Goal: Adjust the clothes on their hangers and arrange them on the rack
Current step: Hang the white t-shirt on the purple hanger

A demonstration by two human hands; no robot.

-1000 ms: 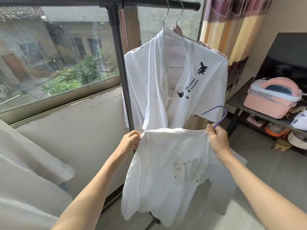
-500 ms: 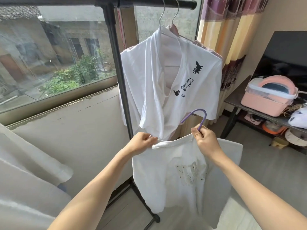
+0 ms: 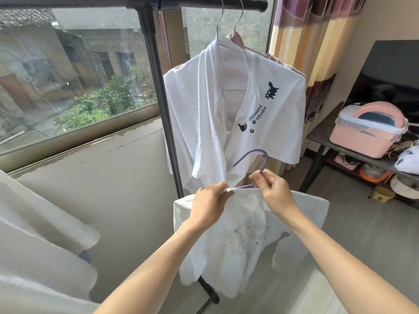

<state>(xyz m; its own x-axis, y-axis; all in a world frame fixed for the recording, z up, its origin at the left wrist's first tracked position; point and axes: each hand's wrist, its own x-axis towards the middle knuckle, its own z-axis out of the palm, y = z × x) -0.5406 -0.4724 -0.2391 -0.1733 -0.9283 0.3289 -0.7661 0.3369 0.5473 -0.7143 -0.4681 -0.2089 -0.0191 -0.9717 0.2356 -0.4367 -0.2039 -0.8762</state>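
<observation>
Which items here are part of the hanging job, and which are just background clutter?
In the job: left hand, right hand, purple hanger, held white shirt, hung printed shirt, rack bar.

Lying about: pink box, curtain, dark table.

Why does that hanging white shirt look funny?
The white printed shirt on the rack hangs crooked: its neckline gapes far down the front, and its black lettering runs at a slant. The held white shirt shows dark specks across its middle.
</observation>
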